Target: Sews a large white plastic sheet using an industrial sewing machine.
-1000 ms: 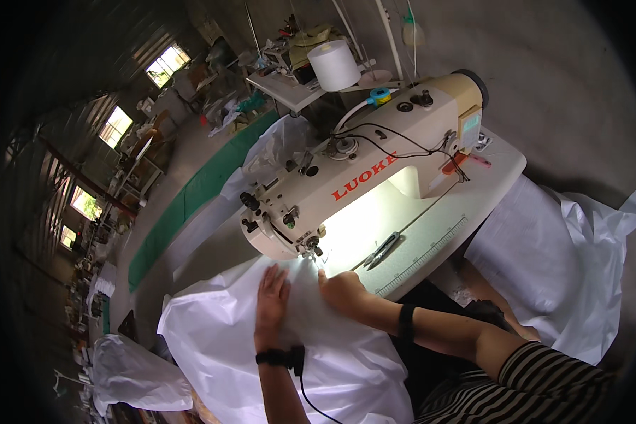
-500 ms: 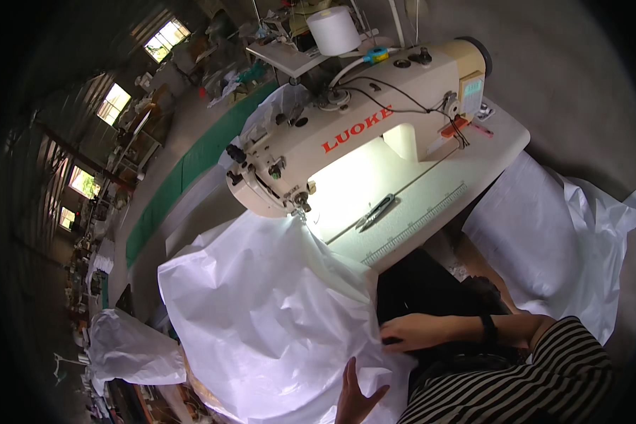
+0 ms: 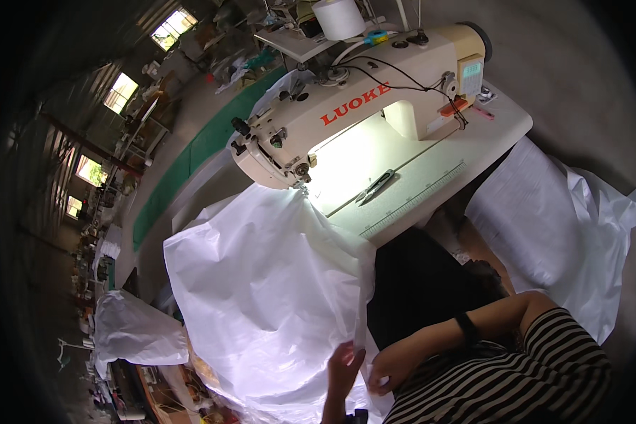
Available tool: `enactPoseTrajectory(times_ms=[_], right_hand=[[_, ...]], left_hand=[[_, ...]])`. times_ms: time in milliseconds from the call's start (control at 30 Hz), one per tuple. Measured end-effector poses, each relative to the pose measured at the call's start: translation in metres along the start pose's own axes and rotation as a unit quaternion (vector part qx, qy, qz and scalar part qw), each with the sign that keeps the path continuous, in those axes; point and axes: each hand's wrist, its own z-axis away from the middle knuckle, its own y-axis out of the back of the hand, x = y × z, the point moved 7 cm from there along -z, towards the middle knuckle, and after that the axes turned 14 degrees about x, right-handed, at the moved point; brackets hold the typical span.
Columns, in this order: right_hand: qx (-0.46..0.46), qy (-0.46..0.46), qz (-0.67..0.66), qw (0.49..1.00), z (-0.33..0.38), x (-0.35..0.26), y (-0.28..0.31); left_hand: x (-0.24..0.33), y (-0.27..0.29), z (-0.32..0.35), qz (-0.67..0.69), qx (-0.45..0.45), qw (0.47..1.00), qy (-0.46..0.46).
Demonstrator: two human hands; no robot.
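Observation:
A large white sheet (image 3: 261, 283) of thin, plastic-looking material hangs over the front of the sewing machine (image 3: 360, 106). Its top runs under the needle area, and creases spread over it. My left hand (image 3: 344, 362) has its fingers closed on the sheet's right edge, low in the view. Close beside it, my right hand (image 3: 392, 366) curls its fingers at the same edge; its fingertips are partly hidden. On the machine bed lies a pair of thread snips (image 3: 377, 186), apart from both hands.
More white sheeting (image 3: 544, 226) hangs right of the machine table (image 3: 431, 184). Another white piece (image 3: 138, 332) drapes at the lower left. A thread cone (image 3: 338, 19) stands behind the machine. A long green strip (image 3: 184, 152) edges the surface beyond.
My right hand has moved down and left to the sheet's edge. My left hand has risen, its spread fingers now closed there. The view has shifted slightly.

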Motion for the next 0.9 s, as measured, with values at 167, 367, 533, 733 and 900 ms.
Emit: enactPoseTrajectory(times_ms=[167, 367, 533, 733, 900], right_hand=[[0.527, -0.103, 0.114, 0.836, 0.079, 0.015, 0.144], [0.419, -0.135, -0.184, 0.879, 0.038, 0.078, 0.141], [0.349, -0.011, -0.012, 0.937, 0.04, 0.027, 0.103], [0.04, 0.031, -0.107, 0.993, 0.039, -0.07, 0.011], [0.076, 0.137, -0.058, 0.986, 0.04, -0.118, 0.007]], left_hand=[[0.032, 0.045, 0.026, -0.099, 0.318, 0.942, -0.049], [0.057, 0.049, 0.058, -0.334, 0.097, 0.937, 0.032], [0.111, 0.076, 0.062, -0.426, 0.213, 0.864, -0.164], [0.121, 0.056, 0.084, -0.406, 0.133, 0.891, -0.153], [0.139, 0.038, 0.093, -0.435, 0.067, 0.883, -0.164]])
